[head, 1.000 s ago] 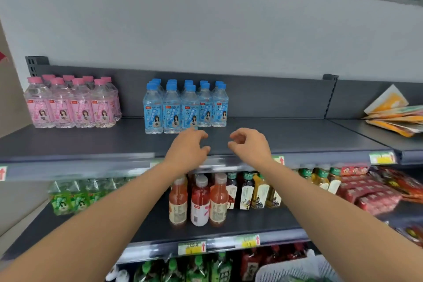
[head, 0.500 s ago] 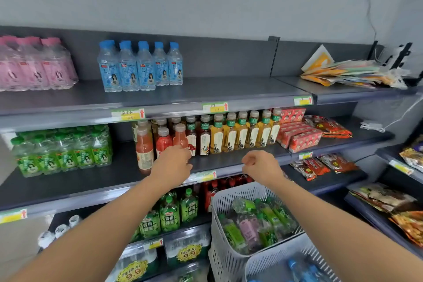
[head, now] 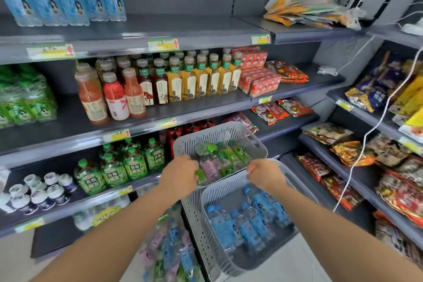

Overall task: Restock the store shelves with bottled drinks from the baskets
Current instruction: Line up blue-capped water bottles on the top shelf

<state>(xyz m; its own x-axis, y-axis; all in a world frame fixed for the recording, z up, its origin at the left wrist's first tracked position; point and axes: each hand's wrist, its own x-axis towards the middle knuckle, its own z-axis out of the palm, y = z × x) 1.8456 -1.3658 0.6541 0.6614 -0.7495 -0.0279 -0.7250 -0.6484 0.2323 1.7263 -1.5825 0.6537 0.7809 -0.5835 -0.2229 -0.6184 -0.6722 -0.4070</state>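
grey plastic here: the upper basket (head: 219,130) carries green and pink bottles (head: 225,159), the lower basket (head: 206,224) just in front carries blue water bottles (head: 242,224). the left hand (head: 180,175) curls over the upper basket's near edge, the right hand (head: 264,173) curls at its near-right corner, but nobody can tell whether either grips anything.

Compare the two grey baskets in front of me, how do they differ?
The farther basket holds green and pink bottles; the nearer basket holds only blue bottles. The farther basket sits higher than the nearer basket. The farther basket looks filled close to its rim; the nearer basket's bottles lie low. Both are grey perforated plastic.
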